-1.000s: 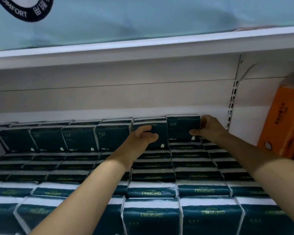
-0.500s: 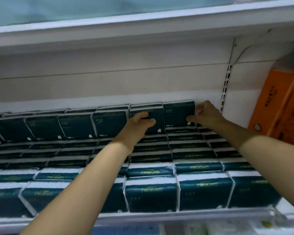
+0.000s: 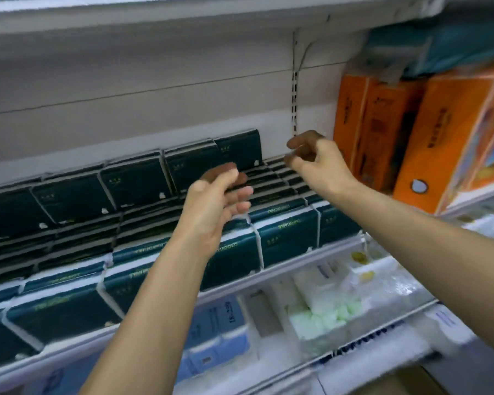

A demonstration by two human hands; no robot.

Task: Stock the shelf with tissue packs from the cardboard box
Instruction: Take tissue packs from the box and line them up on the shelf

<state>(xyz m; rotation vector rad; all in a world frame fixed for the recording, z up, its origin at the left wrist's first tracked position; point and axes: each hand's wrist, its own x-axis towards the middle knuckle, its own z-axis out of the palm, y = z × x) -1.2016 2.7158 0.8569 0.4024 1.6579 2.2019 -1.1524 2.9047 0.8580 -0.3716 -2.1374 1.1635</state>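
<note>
Dark green tissue packs (image 3: 285, 240) fill the white shelf (image 3: 283, 270) in rows, with an upright row of packs (image 3: 240, 151) standing along the back. My left hand (image 3: 214, 206) hovers above the packs with relaxed fingers and holds nothing. My right hand (image 3: 314, 161) is in the air to the right of the last upright pack, fingers loosely curled and empty. Neither hand touches a pack. The cardboard box appears only as a brown corner (image 3: 394, 384) at the bottom right.
Orange tissue boxes (image 3: 451, 138) stand on the shelf to the right. A slotted upright (image 3: 295, 89) runs up the back wall. Below are white and blue paper goods (image 3: 325, 309). An upper shelf (image 3: 183, 12) hangs overhead.
Both hands have let go of the rear upright packs and drawn back toward me. The view has swung down and to the right, showing the lower shelf and orange boxes.
</note>
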